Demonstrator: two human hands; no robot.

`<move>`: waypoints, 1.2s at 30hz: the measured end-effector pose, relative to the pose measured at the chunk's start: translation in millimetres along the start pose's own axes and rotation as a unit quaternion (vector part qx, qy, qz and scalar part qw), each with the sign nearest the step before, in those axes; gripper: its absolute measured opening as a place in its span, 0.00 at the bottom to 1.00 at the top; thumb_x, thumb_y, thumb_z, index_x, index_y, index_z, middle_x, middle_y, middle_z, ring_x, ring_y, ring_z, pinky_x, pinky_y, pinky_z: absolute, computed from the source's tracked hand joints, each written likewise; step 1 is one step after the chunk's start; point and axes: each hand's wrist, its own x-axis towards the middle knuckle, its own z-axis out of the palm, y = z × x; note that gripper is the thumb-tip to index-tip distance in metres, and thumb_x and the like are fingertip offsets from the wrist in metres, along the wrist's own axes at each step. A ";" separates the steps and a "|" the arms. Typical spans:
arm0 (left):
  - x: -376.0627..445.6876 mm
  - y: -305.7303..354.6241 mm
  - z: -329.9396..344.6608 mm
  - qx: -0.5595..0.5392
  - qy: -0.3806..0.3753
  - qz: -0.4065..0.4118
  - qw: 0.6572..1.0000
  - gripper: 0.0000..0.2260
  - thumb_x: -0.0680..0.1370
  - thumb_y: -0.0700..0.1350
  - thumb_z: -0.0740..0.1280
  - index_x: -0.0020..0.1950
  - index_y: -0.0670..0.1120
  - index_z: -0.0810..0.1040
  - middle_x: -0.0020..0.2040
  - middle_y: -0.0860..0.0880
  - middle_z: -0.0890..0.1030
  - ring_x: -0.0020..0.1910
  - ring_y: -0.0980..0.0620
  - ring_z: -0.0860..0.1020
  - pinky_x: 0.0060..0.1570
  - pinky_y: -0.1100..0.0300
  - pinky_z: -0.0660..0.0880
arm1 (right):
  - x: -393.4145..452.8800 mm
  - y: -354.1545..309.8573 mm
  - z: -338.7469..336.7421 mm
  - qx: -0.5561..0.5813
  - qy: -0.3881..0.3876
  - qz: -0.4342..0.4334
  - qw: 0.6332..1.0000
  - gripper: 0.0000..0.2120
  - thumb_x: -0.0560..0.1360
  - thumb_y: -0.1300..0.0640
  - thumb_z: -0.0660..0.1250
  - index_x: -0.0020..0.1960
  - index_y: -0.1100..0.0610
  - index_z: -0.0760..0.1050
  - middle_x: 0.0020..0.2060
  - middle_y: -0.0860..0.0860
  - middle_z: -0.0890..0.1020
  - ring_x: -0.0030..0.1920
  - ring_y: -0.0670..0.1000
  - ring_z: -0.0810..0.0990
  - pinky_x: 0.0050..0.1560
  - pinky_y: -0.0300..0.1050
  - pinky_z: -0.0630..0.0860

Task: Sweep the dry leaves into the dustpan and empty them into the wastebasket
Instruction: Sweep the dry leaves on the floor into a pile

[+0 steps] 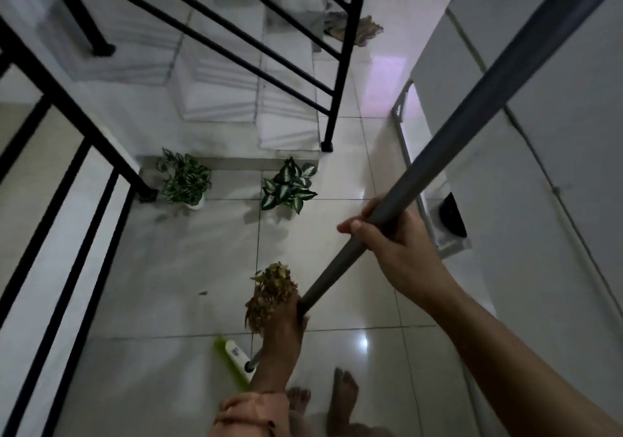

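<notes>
My right hand [397, 234] grips the grey broom handle [472, 112], which runs from the top right down to the floor. Lower on the handle, my left hand [283, 325] holds a bunch of dry brown leaves [269, 290], with its fingers against the shaft. The green and white broom head [232, 357] lies on the tiles below that hand, partly hidden by my forearm. One small loose leaf [202, 292] lies on the floor to the left. A dark object [451, 215] sits in a white frame by the right wall; I cannot tell what it is.
Two potted plants [185, 180] [290, 185] stand at the foot of white steps [236, 99]. Black railings [67, 200] run along the left and across the top. A white wall [539, 166] closes the right side. My bare feet [340, 396] are on the glossy tiles. A crumpled cloth [367, 30] lies far back.
</notes>
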 end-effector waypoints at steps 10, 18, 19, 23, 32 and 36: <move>15.3 66.0 24.4 0.000 0.152 -0.062 0.987 0.09 0.77 0.43 0.64 0.57 0.44 0.76 0.46 0.45 0.81 0.46 0.46 0.79 0.36 0.72 0.62 | 28.7 -19.6 -49.0 -0.037 -0.118 -0.089 0.988 0.06 0.73 0.63 0.63 0.45 0.53 0.70 0.42 0.51 0.83 0.48 0.44 0.82 0.50 0.40 0.79; 26.3 84.7 21.9 -0.030 0.180 -0.083 0.980 0.07 0.79 0.45 0.61 0.55 0.45 0.74 0.45 0.45 0.81 0.44 0.47 0.80 0.40 0.57 0.74 | 40.8 -50.2 -58.6 -0.013 -0.187 -0.152 0.970 0.11 0.73 0.68 0.61 0.42 0.52 0.70 0.39 0.50 0.85 0.47 0.48 0.83 0.53 0.42 0.79; 25.2 84.2 21.5 -0.022 0.186 -0.080 0.979 0.08 0.79 0.45 0.61 0.56 0.45 0.74 0.45 0.46 0.82 0.45 0.48 0.80 0.41 0.57 0.74 | 41.8 -51.9 -59.3 -0.014 -0.193 -0.156 0.969 0.11 0.74 0.68 0.61 0.42 0.51 0.70 0.41 0.51 0.85 0.47 0.48 0.84 0.53 0.42 0.79; 12.3 78.3 25.1 -0.015 0.207 -0.069 0.976 0.12 0.78 0.46 0.64 0.60 0.47 0.75 0.48 0.48 0.83 0.46 0.50 0.81 0.44 0.61 0.75 | 46.6 -50.2 -60.7 -0.008 -0.205 -0.139 0.969 0.11 0.74 0.67 0.60 0.42 0.52 0.70 0.40 0.53 0.85 0.46 0.48 0.84 0.53 0.43 0.79; 22.0 73.1 34.0 -0.116 0.229 -0.097 0.962 0.08 0.75 0.47 0.68 0.51 0.45 0.79 0.41 0.46 0.83 0.40 0.52 0.80 0.35 0.60 0.76 | 51.7 -48.7 -36.5 -0.066 -0.255 -0.112 0.958 0.09 0.73 0.68 0.60 0.42 0.54 0.69 0.42 0.55 0.81 0.49 0.49 0.82 0.56 0.47 0.77; 37.7 70.1 23.7 -0.118 0.231 -0.114 0.959 0.09 0.76 0.52 0.65 0.46 0.48 0.76 0.35 0.45 0.82 0.36 0.44 0.82 0.37 0.48 0.79 | 55.8 -61.6 -26.9 -0.062 -0.271 -0.135 0.951 0.11 0.73 0.70 0.60 0.42 0.54 0.68 0.40 0.53 0.80 0.49 0.53 0.82 0.57 0.54 0.76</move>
